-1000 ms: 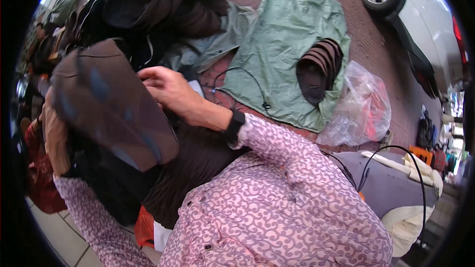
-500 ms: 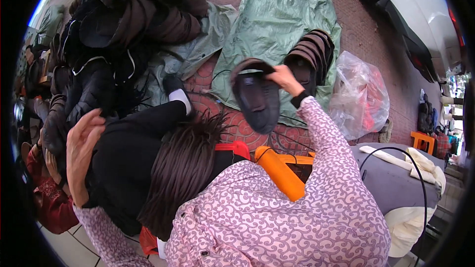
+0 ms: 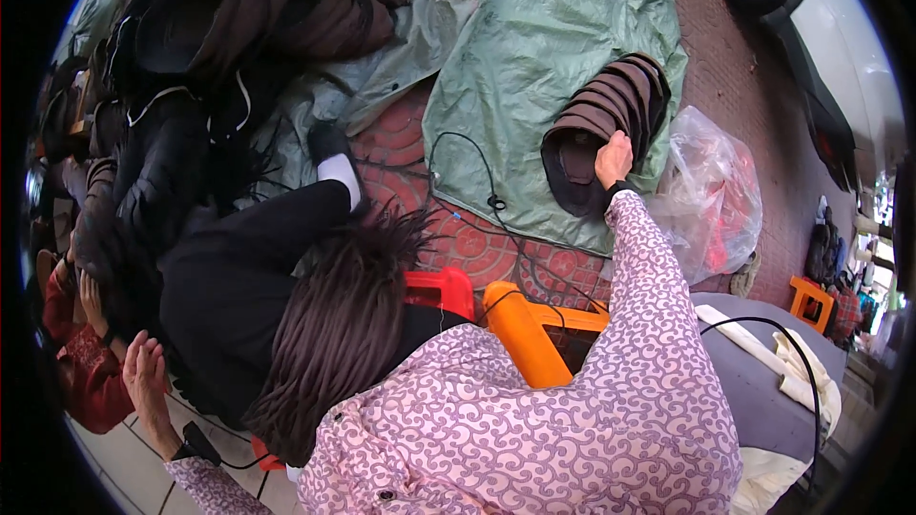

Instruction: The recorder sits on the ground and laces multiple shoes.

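Note:
My right hand (image 3: 614, 160) pinches the brown strap edge of a dark slipper (image 3: 574, 172). This slipper lies at the front of a leaning row of brown-strapped slippers (image 3: 630, 86) on a green woven plastic sheet (image 3: 520, 57). At the lower left my left hand (image 3: 147, 380) is raised, empty, its fingers stretched and slightly bent. A bundle of long brown fabric strips (image 3: 329, 343) with frayed ends drapes across my black-clad leg (image 3: 224, 277). Both wrists wear black bands.
Piled brown and black slippers (image 3: 277, 19) fill the upper left. A clear plastic bag (image 3: 716, 195) sits right of the sheet. Close to me are orange (image 3: 530, 334) and red (image 3: 444, 291) plastic stools and a black cable. A co-worker's red sleeve (image 3: 86, 372) shows far left; a car stands upper right.
My right hand has carried the slipper rightward, from above the sheet's near edge to the front of the row. My left hand has dropped lower and closer to me.

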{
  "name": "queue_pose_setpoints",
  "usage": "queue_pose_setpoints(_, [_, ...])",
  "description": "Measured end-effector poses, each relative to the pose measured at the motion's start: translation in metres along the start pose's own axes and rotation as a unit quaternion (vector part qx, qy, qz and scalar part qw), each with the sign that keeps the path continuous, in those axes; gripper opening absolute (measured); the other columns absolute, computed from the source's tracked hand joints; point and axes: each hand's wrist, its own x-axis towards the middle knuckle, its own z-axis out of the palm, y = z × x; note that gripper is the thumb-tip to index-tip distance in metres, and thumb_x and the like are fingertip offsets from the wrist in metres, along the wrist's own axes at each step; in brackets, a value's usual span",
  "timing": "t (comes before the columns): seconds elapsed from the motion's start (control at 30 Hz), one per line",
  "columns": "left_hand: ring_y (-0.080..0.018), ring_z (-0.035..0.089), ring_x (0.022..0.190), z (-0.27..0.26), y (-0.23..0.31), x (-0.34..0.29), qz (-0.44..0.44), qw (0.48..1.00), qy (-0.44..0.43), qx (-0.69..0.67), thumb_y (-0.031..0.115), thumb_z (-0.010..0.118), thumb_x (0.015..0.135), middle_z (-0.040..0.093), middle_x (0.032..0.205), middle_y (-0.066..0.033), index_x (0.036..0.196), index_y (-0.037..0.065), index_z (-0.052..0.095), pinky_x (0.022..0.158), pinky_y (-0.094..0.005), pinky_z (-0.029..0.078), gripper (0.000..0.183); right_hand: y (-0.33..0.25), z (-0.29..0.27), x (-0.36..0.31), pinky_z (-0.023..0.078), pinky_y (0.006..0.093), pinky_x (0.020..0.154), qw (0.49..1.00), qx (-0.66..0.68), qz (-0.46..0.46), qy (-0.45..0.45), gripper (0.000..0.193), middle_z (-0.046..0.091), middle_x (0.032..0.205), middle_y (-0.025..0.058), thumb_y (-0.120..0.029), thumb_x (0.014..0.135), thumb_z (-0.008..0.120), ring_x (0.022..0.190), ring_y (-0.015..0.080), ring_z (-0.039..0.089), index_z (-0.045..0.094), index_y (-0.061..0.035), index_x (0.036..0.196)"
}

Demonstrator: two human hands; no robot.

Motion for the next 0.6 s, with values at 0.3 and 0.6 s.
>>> queue_pose_setpoints(0.3, [-0.0114,0.068,0.101,-0.009,-0.045,-0.023,-0.043,0.998,-0.015,-0.043,0.026,0.065,0.101,0.069,0.114,-0.0045,0.136,0.005,0.059,0.091,-0.0235,0.053,0.041,-0.002,-0.016,0.008,0.052,0.0583,0.081,0.998,0.009,0.033,0.043,0.033,0.055,0.115,0.0244,-0.005,0.084,0.062,0.098,0.0475,0.063,0.044,-0.0044,0.112])
queue_pose_setpoints(0.6, [-0.0204,0.068,0.114,0.015,-0.082,-0.066,0.015,0.994,-0.036,-0.100,0.027,0.055,0.103,0.068,0.122,-0.0143,0.133,-0.003,0.058,0.099,-0.0302,0.053,0.042,-0.002,-0.029,0.004,0.048,0.0510,0.098,0.982,-0.161,-0.083,-0.057,0.071,0.062,0.120,0.0215,-0.047,0.070,0.084,0.114,0.0403,0.059,0.060,-0.0009,0.118])
